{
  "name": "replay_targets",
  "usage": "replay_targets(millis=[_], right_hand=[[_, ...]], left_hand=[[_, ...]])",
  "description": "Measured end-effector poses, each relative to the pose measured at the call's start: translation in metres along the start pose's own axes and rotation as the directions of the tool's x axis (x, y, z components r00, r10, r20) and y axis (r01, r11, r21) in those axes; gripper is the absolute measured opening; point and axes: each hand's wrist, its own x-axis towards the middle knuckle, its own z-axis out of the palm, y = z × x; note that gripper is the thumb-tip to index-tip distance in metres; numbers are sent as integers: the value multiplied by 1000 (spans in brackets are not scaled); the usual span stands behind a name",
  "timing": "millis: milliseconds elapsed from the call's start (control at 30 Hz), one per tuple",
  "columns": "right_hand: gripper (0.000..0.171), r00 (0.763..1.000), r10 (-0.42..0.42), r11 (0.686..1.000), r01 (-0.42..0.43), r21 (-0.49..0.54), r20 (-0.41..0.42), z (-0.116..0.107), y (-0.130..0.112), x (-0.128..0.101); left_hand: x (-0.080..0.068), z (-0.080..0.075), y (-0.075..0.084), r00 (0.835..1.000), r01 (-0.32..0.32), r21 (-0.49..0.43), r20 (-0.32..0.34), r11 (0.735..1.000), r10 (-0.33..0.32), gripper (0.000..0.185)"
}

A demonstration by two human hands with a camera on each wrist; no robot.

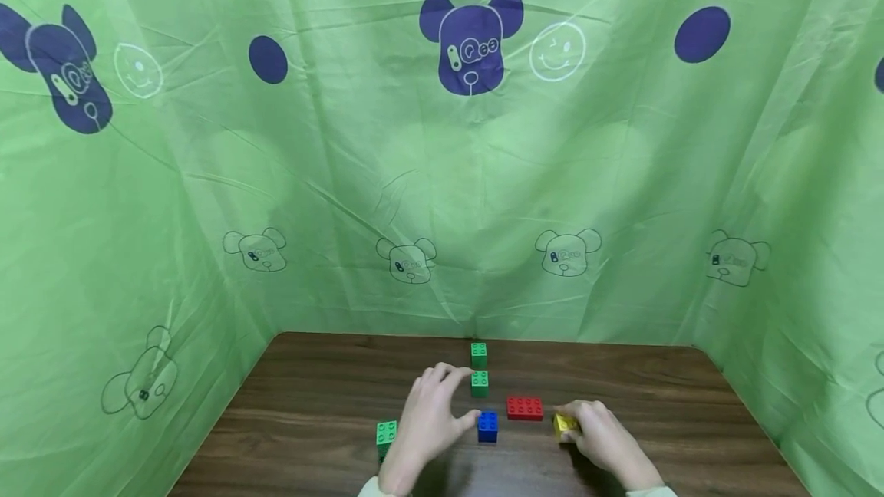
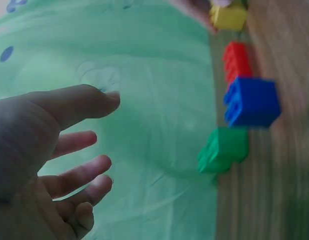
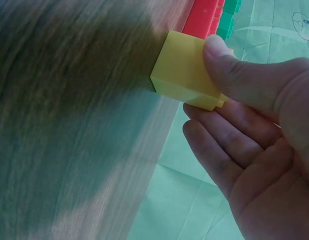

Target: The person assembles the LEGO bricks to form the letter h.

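Note:
At the right of the group, my right hand (image 1: 602, 436) pinches a yellow toy brick (image 1: 564, 426) between thumb and fingers. In the right wrist view the thumb lies across the near face of the yellow brick (image 3: 182, 67), low by the tabletop. My left hand (image 1: 430, 414) is spread over the table with nothing in its grasp. Its thumb tip points toward a blue brick (image 1: 487, 428). A longer red brick (image 1: 525, 408) lies between the blue and yellow ones. Close to the left fingertips is a green brick (image 1: 479, 384).
Behind that green brick stands another green brick (image 1: 479, 355), near the back edge. A third green brick (image 1: 386, 436) sits left of my left wrist. The dark wooden table (image 1: 318, 397) is bordered by a green printed curtain (image 1: 476, 175) at the back and sides.

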Motion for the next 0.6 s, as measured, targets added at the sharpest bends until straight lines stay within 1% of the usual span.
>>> replay_targets(millis=[67,133,233,300,433,600], right_hand=[[35,1000,-9,1000,9,-9,-12,0,1,0],[35,1000,-15,1000,14,-13,-24,0,0,0],[36,1000,-5,1000,5,-11,-28,-1,0,-1],[36,1000,6,1000,-6,7,-15,-2,-1,-1],[37,1000,17,999,-17,34,15,-2,-1,-2],[36,1000,3,999,-3,33,8,-2,0,-1]], left_hand=[[4,10,5,997,20,-4,73,1000,-20,59],[8,20,8,990,39,2,134,999,-39,58],[12,34,9,978,51,25,202,998,-55,54],[14,44,9,972,45,45,230,998,-54,53],[13,62,6,963,29,94,263,995,-53,53],[11,78,0,948,35,129,310,991,-74,43]])
